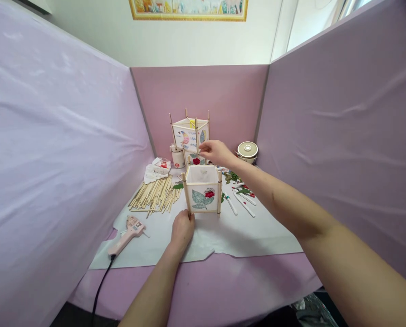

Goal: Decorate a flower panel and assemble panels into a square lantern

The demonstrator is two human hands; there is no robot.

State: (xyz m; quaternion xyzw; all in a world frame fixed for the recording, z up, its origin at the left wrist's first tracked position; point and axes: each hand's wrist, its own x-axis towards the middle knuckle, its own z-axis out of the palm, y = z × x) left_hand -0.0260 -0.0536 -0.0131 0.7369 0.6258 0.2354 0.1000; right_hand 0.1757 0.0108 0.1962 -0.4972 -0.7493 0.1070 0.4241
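A square lantern frame [203, 197] of sticks and white panels stands in the middle, a red flower and green leaves on its front. My left hand [183, 228] is closed on the foot of its front left post. Behind it rises another lantern [185, 136] with coloured drawings on its panels and posts sticking up above them. My right hand [216, 152] reaches over, its fingers pinched at the lower end of that lantern's front post. Below the drawn panels, a lower panel with a red flower [196, 161] shows partly.
Many thin sticks [157, 195] and a white plastic bag [158, 170] lie left. A pink glue gun [130, 234] with a black cord rests at the front left. White markers [244, 204], leaves [232, 176] and a round-lidded container [247, 150] are right.
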